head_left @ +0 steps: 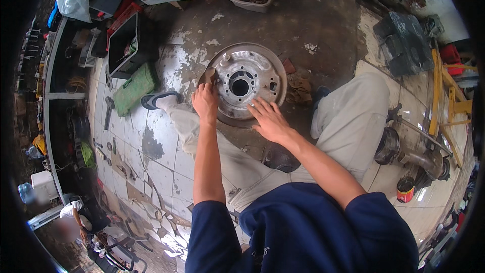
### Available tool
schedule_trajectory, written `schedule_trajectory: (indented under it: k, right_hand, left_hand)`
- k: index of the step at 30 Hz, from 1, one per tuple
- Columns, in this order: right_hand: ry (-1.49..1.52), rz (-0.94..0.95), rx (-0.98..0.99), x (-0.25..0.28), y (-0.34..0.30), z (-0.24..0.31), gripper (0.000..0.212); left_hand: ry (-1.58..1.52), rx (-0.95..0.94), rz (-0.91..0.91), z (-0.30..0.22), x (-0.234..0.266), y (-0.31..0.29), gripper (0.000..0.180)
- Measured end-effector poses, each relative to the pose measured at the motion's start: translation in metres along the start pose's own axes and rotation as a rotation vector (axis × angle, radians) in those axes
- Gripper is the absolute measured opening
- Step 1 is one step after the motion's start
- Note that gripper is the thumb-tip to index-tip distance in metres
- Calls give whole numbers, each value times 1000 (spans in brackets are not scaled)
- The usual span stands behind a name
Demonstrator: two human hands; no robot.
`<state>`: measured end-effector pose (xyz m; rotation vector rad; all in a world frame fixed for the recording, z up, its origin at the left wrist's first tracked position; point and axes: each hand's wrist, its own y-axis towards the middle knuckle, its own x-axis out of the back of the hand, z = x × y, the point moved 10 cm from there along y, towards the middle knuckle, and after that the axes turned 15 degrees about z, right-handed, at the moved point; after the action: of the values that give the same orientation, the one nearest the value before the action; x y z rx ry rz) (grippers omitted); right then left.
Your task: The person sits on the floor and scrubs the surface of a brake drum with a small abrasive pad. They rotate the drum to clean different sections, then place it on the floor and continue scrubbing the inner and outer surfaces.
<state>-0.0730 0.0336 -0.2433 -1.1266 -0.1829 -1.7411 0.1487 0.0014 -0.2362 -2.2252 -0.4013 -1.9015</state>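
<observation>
A round grey metal brake backing plate with a large center hole lies on the floor between my legs, inside a wider brown rim. At its left edge my left hand has its fingers closed around a small brown flat piece, whose kind I cannot make out. My right hand rests on the lower right of the plate, with its fingers stretched out and nothing held. A brown crumpled cloth lies just right of the rim.
A grey tub of small metal parts stands beyond the plate. To the left are a black crate, a green case and a hammer. At right lie a dark toolbox, an axle-like metal part and a red can.
</observation>
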Motion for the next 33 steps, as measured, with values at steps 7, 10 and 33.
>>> schedule_trajectory:
  k: [7,10,33]
  right_hand:
    - [-3,-16,8,0,0,-1,73]
    - [1,-22,16,-2,-1,1,73]
    - [1218,-225,-37,32,3,-52,36]
  left_hand:
    - [-197,3,-9,-3,7,-35,17]
    - [-279,8,46,1,7,-59,17]
    - [-1781,134,29,-84,-14,-115,23]
